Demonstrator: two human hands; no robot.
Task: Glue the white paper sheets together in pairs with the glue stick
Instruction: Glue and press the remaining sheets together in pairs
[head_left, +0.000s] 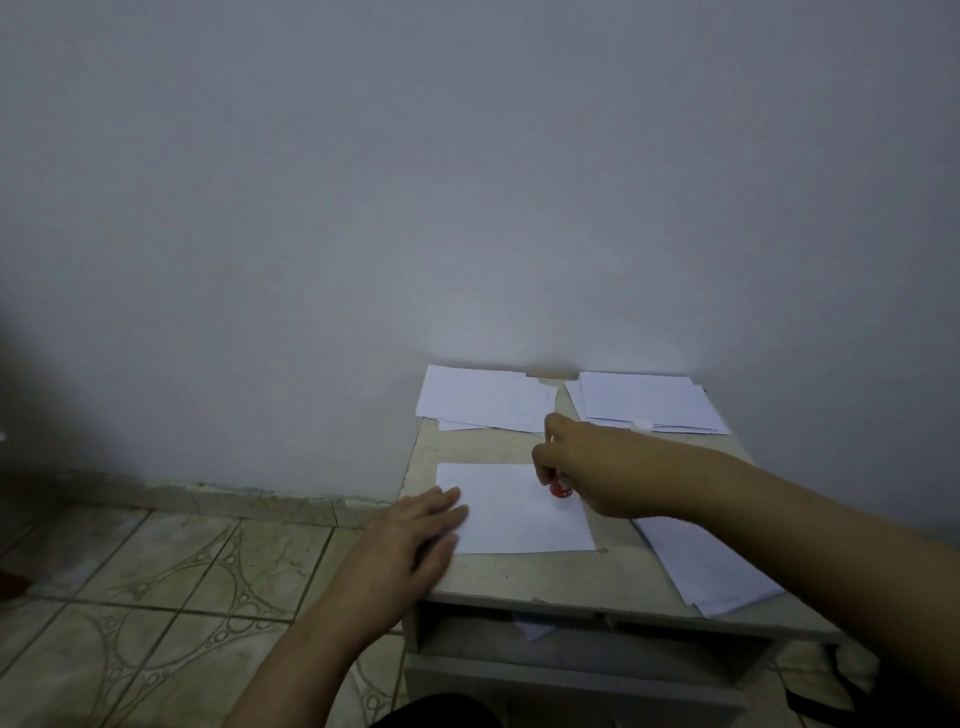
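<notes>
Crowding the worktop (519, 574), paper stacks (485, 399) ring the sheet (511, 519); left hand (415, 525) flat on its edge, right hand (587, 467) gripping the glue stick (560, 489) on it.

No readable text, labels or numbers; paper sheets (511, 512) blank, glue stick (560, 489) label illegible.

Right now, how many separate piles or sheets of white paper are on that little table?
4. A far-left pile, a far-right pile, a near-right pile partly under the right arm, and one sheet in the middle. The arm may hide more.
</notes>
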